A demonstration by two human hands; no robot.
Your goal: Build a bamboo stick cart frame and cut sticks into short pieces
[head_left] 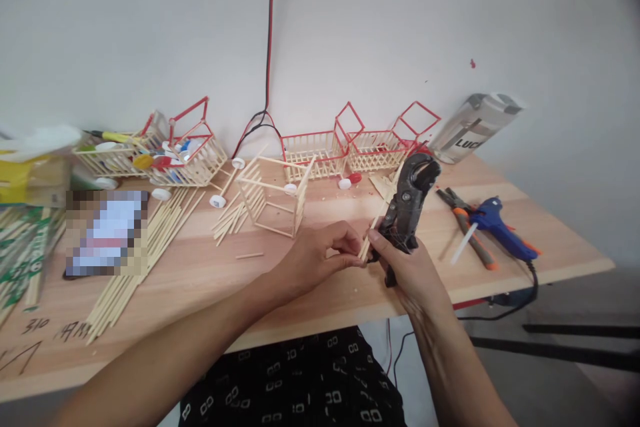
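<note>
My right hand (411, 265) is wrapped round the handles of black cutting pliers (409, 201), whose jaws point up and away over the wooden table (210, 273). My left hand (320, 252) pinches the near end of several thin wooden sticks (371, 235), which run up towards the pliers. The two hands nearly touch above the table's front edge. A half-built stick frame (273, 197) stands just beyond my left hand.
Stick baskets with red frames (367, 143) line the wall. A blue glue gun (500, 227) and orange-handled pliers (465, 223) lie at the right. Loose sticks (145, 247) and a blurred-out packet (106, 233) lie left. A basket of bottle caps (170, 160) sits back left.
</note>
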